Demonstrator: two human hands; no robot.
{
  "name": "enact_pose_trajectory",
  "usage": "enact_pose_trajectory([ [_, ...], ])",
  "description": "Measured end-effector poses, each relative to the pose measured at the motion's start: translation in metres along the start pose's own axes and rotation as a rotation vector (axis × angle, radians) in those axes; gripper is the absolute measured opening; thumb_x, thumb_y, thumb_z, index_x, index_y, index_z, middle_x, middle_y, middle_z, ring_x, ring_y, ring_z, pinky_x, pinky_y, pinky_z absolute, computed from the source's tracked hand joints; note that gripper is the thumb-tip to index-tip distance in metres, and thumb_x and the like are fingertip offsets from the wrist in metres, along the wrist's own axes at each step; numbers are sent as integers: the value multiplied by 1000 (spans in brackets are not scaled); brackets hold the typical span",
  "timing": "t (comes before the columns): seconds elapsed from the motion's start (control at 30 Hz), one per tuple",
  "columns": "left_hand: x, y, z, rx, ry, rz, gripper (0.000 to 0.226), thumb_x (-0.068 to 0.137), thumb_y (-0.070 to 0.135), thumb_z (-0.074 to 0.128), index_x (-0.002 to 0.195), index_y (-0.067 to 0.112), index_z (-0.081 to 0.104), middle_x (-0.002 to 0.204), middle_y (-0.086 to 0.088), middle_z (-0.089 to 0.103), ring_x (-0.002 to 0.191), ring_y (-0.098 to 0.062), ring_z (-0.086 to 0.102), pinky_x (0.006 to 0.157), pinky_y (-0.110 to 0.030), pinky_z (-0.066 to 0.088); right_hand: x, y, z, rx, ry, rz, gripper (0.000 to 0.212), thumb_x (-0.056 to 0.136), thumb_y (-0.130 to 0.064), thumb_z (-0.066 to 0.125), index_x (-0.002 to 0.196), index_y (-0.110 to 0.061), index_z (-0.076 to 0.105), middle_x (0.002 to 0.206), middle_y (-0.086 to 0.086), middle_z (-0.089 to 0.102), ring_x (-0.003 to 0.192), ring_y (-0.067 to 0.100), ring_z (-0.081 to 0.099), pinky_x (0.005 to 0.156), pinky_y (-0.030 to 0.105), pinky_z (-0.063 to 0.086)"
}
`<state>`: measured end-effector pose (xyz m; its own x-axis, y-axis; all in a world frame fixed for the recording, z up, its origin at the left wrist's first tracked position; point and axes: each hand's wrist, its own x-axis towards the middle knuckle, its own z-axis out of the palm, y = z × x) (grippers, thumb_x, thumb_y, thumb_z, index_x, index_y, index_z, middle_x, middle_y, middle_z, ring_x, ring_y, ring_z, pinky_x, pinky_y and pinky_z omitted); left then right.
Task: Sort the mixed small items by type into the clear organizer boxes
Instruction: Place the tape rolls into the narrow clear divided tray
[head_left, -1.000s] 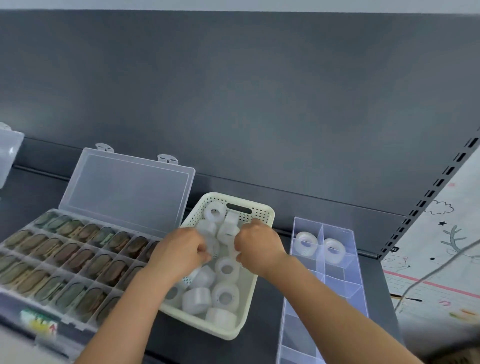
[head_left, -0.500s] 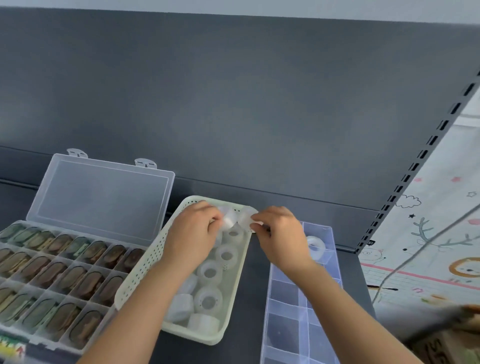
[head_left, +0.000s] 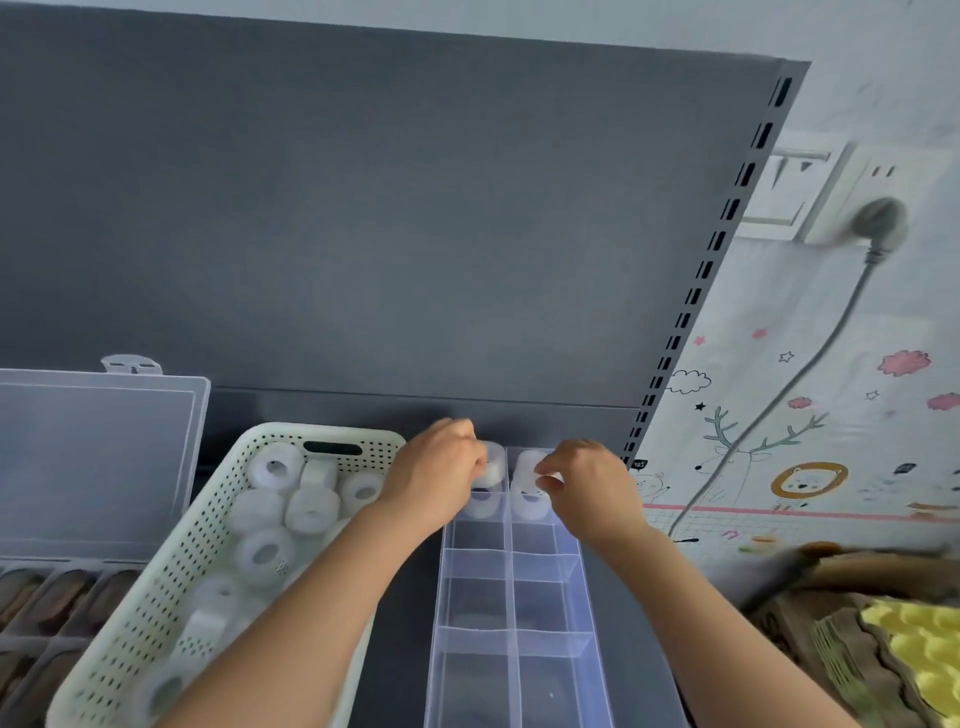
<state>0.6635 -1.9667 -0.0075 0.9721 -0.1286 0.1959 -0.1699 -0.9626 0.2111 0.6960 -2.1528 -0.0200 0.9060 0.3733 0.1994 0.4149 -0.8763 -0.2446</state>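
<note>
The clear organizer box (head_left: 511, 597) stands lengthwise on the dark shelf (head_left: 400, 623), its far end close to the shelf's back panel (head_left: 363, 234) and its right wall running along the shelf's right edge. Both hands are over its two far compartments. The left hand (head_left: 441, 478) has its fingers curled round a white tape roll (head_left: 491, 470) above the far left compartment; the right hand (head_left: 587, 483) pinches a second roll (head_left: 525, 475) between thumb and fingers above the far right one. Each held roll sits over another roll lying in that compartment, and I cannot tell whether they touch. The nearer compartments look open.

Just left of the box, across a narrow strip of shelf, the pale perforated basket (head_left: 156, 597) holds loose rolls (head_left: 265, 553). The left forearm crosses the basket's near right corner. Further left a lidded case (head_left: 104, 457) leans open against the back panel. A slotted upright (head_left: 691, 296) borders the shelf just right of the right hand.
</note>
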Motion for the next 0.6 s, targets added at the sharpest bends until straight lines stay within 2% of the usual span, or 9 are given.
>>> enact_pose_trajectory([
  [0.13, 3, -5, 11, 26, -50, 13, 21, 93, 11, 52, 94, 18, 72, 96, 2, 53, 98, -19, 50, 69, -31, 46, 5, 2, 4, 41, -58, 28, 17, 90, -19, 57, 97, -18, 73, 103, -1, 65, 103, 20, 53, 81, 34, 49],
  [0.27, 6, -11, 17, 5, -57, 14, 20, 92, 18, 56, 100, 23, 73, 94, 3, 57, 96, -21, 54, 67, -29, 40, 12, -2, 6, 53, -97, 71, 13, 87, -19, 61, 89, -18, 74, 96, 1, 67, 97, 22, 57, 78, 37, 52],
  [0.33, 7, -12, 18, -21, -69, 22, 20, 91, 20, 56, 97, 23, 75, 90, 3, 58, 93, -22, 55, 70, -32, 43, 15, -2, 6, 43, -141, 84, 12, 85, -19, 62, 86, -19, 74, 92, 2, 68, 92, 24, 58, 75, 36, 53],
  [0.4, 8, -13, 18, -28, -94, 51, 21, 92, 20, 56, 95, 23, 76, 86, 4, 56, 90, -22, 53, 73, -32, 41, 19, -2, 7, 10, -200, 91, 17, 82, -13, 59, 76, -21, 72, 79, 0, 63, 82, 25, 54, 64, 29, 49],
  [0.43, 9, -12, 18, -21, -106, 64, 21, 92, 20, 55, 93, 23, 76, 84, 4, 54, 89, -23, 53, 73, -32, 39, 19, -3, 7, -16, -227, 84, 13, 77, -6, 56, 68, -11, 63, 70, 0, 54, 75, 25, 46, 55, 25, 41],
  [0.47, 9, -13, 18, -15, -112, 71, 22, 93, 19, 54, 93, 22, 76, 84, 3, 53, 89, -23, 52, 74, -32, 39, 20, -3, 8, -35, -239, 79, 21, 71, 0, 51, 54, -12, 48, 63, 0, 43, 71, 25, 38, 49, 24, 31],
  [0.5, 9, -13, 18, -15, -114, 71, 22, 93, 18, 54, 92, 23, 76, 83, 4, 52, 88, -23, 52, 74, -33, 39, 20, -4, 8, -63, -252, 57, 24, 66, 4, 47, 51, -12, 37, 60, 0, 34, 69, 24, 34, 46, 24, 24],
  [0.53, 9, -14, 19, -17, -113, 68, 23, 93, 18, 53, 92, 23, 76, 82, 4, 51, 87, -24, 52, 74, -33, 40, 20, -4, 8, -74, -252, 45, 27, 65, 5, 45, 50, -13, 32, 59, 0, 31, 69, 24, 32, 45, 24, 21],
  [0.6, 7, -15, 20, -18, -106, 59, 23, 93, 17, 52, 92, 21, 76, 84, 4, 53, 88, -25, 53, 75, -35, 43, 18, -4, 10, -69, -235, 44, 26, 70, 4, 45, 51, -13, 40, 64, 0, 40, 72, 25, 39, 46, 23, 26],
])
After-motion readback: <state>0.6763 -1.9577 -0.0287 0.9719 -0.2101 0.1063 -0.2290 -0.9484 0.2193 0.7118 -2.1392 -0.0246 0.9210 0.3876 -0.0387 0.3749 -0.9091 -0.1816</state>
